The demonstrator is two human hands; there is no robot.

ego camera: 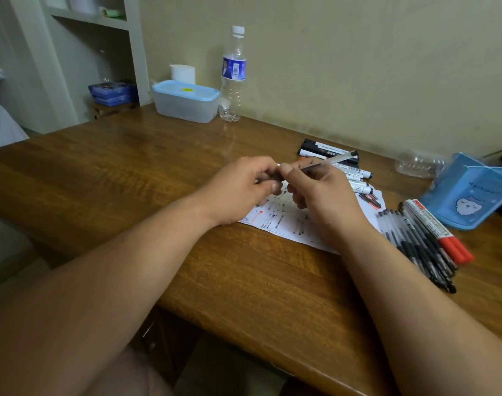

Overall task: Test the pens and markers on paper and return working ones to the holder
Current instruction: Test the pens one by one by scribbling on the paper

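My right hand grips a thin clear pen that points up and to the right, above a white paper covered in black and red test strokes. My left hand is closed at the pen's near end; whether it pinches the cap or the tip is hidden by my fingers. A row of black-and-white markers lies behind my hands. Several black pens and a red marker lie to the right of the paper. The blue holder lies tipped at the far right.
A clear water bottle and a lidded plastic box stand at the back by the wall. A crumpled clear plastic item lies near the holder. The wooden desk ends close to my body.
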